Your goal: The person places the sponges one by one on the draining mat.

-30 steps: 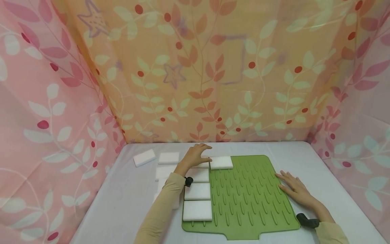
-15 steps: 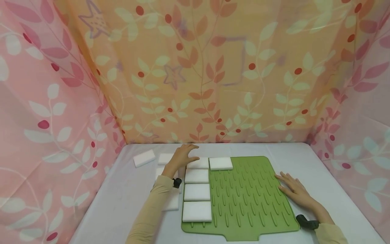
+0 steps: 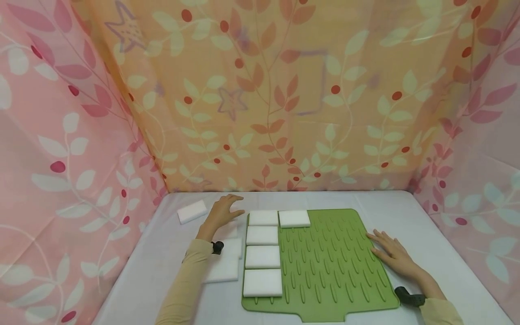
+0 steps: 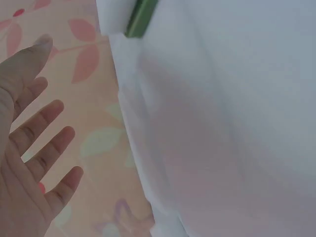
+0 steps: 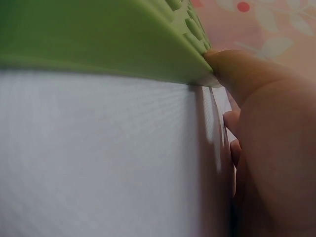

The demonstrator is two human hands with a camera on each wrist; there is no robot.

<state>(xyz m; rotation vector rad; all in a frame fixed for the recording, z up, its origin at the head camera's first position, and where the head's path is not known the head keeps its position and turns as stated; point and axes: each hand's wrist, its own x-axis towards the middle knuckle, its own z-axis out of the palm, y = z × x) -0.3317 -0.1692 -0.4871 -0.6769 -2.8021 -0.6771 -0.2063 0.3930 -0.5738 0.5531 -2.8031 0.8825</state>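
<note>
White blocks [image 3: 262, 257] lie flat along the left and far edges of a green mat [image 3: 329, 262], long axes running left to right. The left hand [image 3: 221, 215], fingers spread, hovers near loose blocks [image 3: 222, 269] on the table [image 3: 150, 262]; the right hand [image 3: 392, 252], relaxed, touches the mat's right edge.

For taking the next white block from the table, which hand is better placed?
Probably the left hand: it holds nothing and is near the loose white blocks. The right hand touches the green mat at its right edge, farther away.
</note>
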